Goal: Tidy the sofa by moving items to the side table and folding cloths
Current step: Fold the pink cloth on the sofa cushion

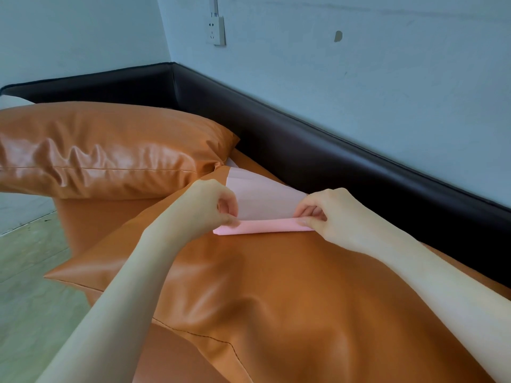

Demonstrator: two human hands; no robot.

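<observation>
While two orange cushions (105, 150) cover the sofa (331, 150), the left hand (206, 205) and right hand (329, 211) each pinch an end of one pink cloth (262, 214). Its folded edge runs left to right across the near cushion (276, 286), before a pale blue wall (359, 64).

From my feed, pale blue-grey walls (359, 78) meet in a corner at twelve o'clock. A white wall socket (216, 30) sits just right of that corner, with a small chipped mark (338, 36) toward one o'clock. A dark brown padded border (304, 150) runs along the wall base. At eight o'clock I see pale greenish floor (33, 272), softly and evenly lit.
</observation>
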